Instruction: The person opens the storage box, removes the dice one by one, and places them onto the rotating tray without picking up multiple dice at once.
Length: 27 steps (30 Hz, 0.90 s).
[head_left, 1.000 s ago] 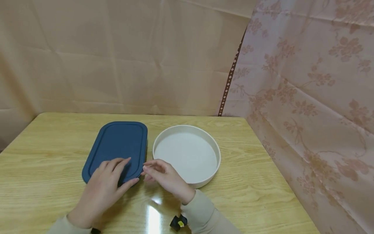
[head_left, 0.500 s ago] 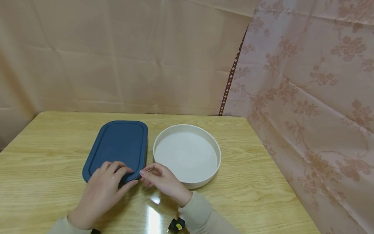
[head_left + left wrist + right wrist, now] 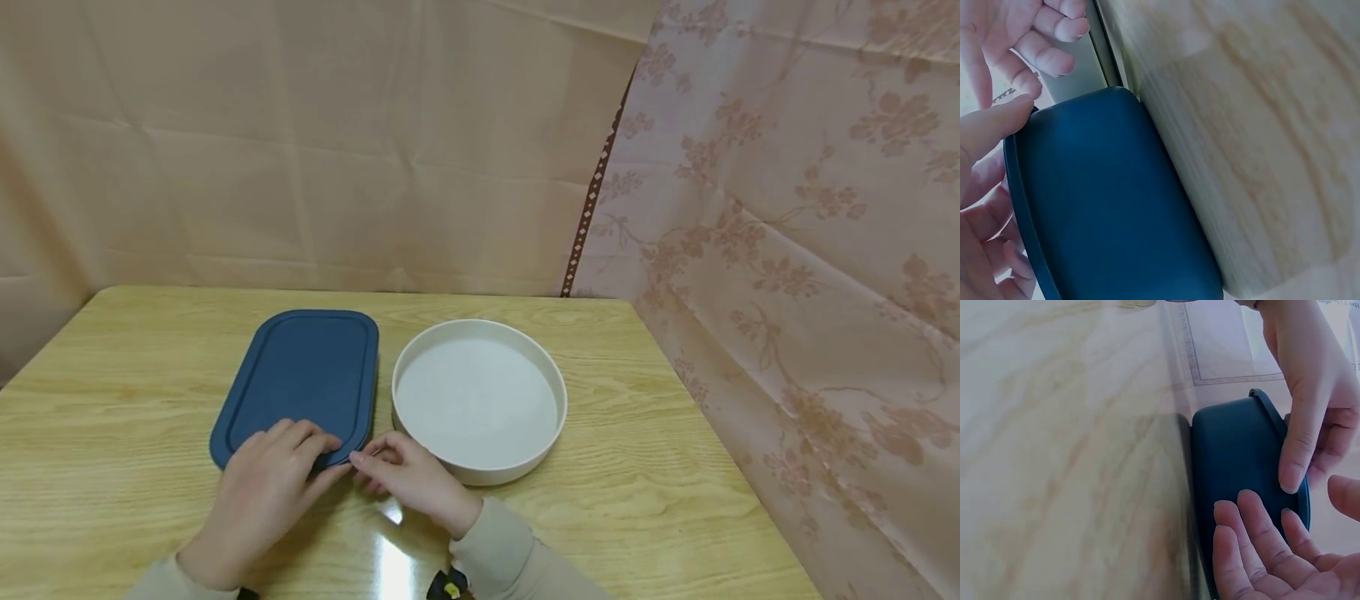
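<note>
A dark blue rectangular box with a flat lid (image 3: 311, 367) lies on the table at centre left. My left hand (image 3: 262, 487) pinches its near edge, with the fingertips on top of the lid and the thumb below the rim. In the right wrist view that thumb (image 3: 1297, 453) lies against the side of the blue box (image 3: 1235, 450). My right hand (image 3: 416, 479) is at the near right corner, its thumb and fingers apart. In the left wrist view, fingers of the right hand (image 3: 1019, 37) show beyond the box's corner. What the box holds is hidden.
A round white shallow dish (image 3: 480, 400) stands close to the right of the box. Beneath both is a wood-grain table (image 3: 637, 500). A beige cloth (image 3: 337, 150) hangs behind, and a floral pink cloth (image 3: 810, 250) hangs along the right side.
The left fingers have come down onto the lid's near edge and curled over it. My right hand has moved slightly left and nearer to me along the corner. Box and dish have stayed put.
</note>
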Motion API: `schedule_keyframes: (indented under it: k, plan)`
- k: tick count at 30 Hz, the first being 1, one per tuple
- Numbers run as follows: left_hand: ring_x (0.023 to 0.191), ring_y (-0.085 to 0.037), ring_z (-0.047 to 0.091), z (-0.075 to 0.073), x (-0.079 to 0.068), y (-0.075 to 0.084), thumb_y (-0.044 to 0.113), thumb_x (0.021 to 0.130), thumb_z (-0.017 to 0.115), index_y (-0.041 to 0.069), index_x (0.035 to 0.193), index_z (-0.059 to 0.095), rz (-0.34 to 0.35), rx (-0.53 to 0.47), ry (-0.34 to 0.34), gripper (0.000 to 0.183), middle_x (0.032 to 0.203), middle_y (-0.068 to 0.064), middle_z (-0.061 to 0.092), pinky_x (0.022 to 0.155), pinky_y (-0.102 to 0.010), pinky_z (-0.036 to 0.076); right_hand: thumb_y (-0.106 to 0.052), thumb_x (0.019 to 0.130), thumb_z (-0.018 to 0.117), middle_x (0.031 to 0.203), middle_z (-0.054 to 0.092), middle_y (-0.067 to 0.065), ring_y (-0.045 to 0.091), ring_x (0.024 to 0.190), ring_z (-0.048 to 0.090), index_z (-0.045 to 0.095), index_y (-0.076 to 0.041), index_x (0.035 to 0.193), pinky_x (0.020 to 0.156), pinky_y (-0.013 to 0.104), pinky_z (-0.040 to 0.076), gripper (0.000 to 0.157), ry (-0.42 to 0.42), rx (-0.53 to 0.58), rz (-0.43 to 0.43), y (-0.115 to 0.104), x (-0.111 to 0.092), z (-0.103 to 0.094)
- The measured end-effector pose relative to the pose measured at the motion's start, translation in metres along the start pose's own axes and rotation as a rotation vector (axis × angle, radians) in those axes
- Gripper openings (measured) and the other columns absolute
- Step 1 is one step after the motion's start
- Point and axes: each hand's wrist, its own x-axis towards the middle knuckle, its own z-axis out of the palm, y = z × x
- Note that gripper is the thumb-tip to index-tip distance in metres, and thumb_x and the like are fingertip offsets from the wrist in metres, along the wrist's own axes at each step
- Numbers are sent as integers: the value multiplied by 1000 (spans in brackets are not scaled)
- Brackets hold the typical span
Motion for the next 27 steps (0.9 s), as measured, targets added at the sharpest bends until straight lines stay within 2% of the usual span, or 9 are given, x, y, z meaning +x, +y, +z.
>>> schedule_keyframes:
  k: [6,13,19,22,27]
  plan:
    - [68,-16,59,1,0,2,61,101,21,10,78,74,9,8,35,78,76,0,68,50,-26,43,-27,101,58,100,73,20,33,85,70,58,-4,110,78,34,57,25,-11,48,7,3,2,1]
    - [66,-15,58,1,0,3,62,101,22,10,77,74,5,13,43,78,75,0,66,46,-22,41,-27,102,55,104,72,22,37,90,70,58,-4,112,80,36,57,25,-43,95,28,5,5,1]
    - [65,-15,58,1,1,3,63,101,21,11,77,74,-2,14,41,78,74,1,65,44,-19,37,-32,105,49,105,71,22,30,85,71,57,-2,113,79,35,58,32,-49,152,37,4,6,1]
    - [66,-14,58,0,1,3,64,100,21,12,78,75,-10,3,36,78,75,2,65,44,-18,37,-36,107,42,105,69,25,31,86,70,58,0,112,78,34,58,39,-56,173,29,3,7,1]
    - [67,-14,58,0,2,2,65,99,23,13,78,75,-21,-21,35,76,76,3,65,46,-18,38,-30,109,34,107,67,30,28,83,70,58,3,111,75,30,57,42,-62,193,11,3,7,1]
